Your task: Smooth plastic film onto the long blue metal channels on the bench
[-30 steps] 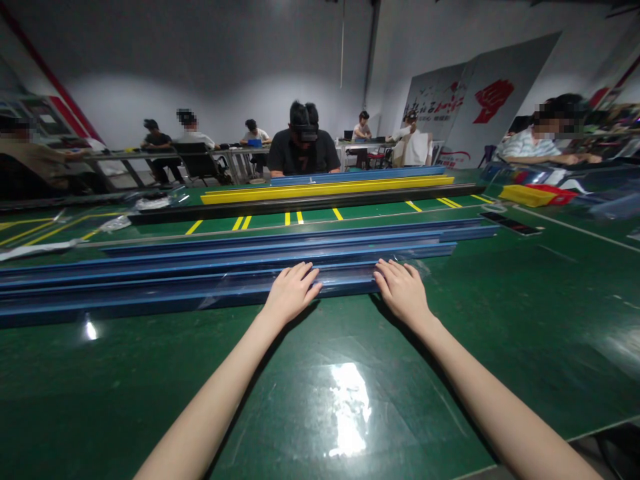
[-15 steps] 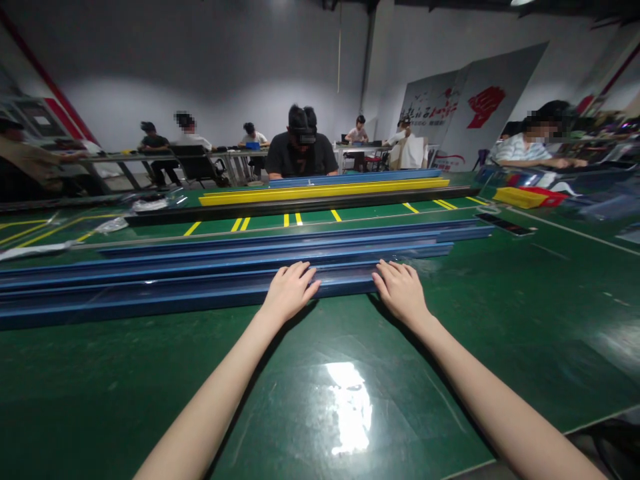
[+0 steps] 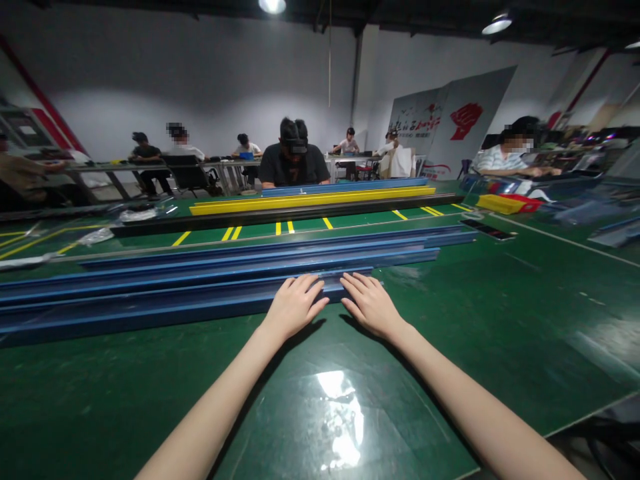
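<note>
Nearest me on the green table lies a long blue channel-shaped strip (image 3: 200,308), running off past the left side of the view. My left hand (image 3: 296,303) rests over its right part, fingers stretched across the channel and thumb pointing right along the near edge. Close to the strip's right end, my right hand (image 3: 371,303) lies with its fingers spread over the same piece, thumb toward the left hand. A short gap separates the two hands. Both look open, the fingertips partly hidden inside the channel. More blue strips (image 3: 400,256) lie parallel just behind.
Farther back on the table (image 3: 450,347) are a black strip (image 3: 300,215) and a yellow strip (image 3: 320,199). A phone (image 3: 487,229) and a yellow tray (image 3: 505,204) sit at the right. A co-worker (image 3: 295,160) sits opposite; another person (image 3: 510,157) works at the right.
My right hand has shifted left along the blue strip, nearer to my left hand, uncovering the strip's end. The left hand stays nearly in place. The camera has tilted up slightly.
</note>
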Tool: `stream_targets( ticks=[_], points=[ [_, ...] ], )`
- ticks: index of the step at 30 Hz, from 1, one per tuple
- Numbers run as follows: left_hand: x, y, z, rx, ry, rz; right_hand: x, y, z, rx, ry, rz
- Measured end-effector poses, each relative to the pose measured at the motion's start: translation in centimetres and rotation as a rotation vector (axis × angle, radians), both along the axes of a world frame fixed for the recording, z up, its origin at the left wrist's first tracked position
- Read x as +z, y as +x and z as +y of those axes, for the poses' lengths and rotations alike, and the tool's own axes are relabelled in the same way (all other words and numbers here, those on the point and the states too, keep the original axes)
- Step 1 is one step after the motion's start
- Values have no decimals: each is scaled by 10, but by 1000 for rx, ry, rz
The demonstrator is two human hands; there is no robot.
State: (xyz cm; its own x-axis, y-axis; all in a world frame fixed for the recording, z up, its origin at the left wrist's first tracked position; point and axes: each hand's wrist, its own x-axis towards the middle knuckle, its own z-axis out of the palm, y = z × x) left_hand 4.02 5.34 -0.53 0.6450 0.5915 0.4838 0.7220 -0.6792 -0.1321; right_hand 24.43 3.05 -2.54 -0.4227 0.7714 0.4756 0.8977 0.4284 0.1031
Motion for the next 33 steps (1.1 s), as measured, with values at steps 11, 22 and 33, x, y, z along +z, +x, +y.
stream_targets(
  ticks=[11, 22, 33],
  points=[
    [-6, 11, -9, -72, 3, 33, 5, 9, 2, 44, 80, 69],
    [-1, 14, -11, 81, 17, 61, 9, 17, 2, -47, 235, 91],
    [19, 12, -14, 297, -89, 100, 7, 27, 4, -135, 359, 48]
  ],
)
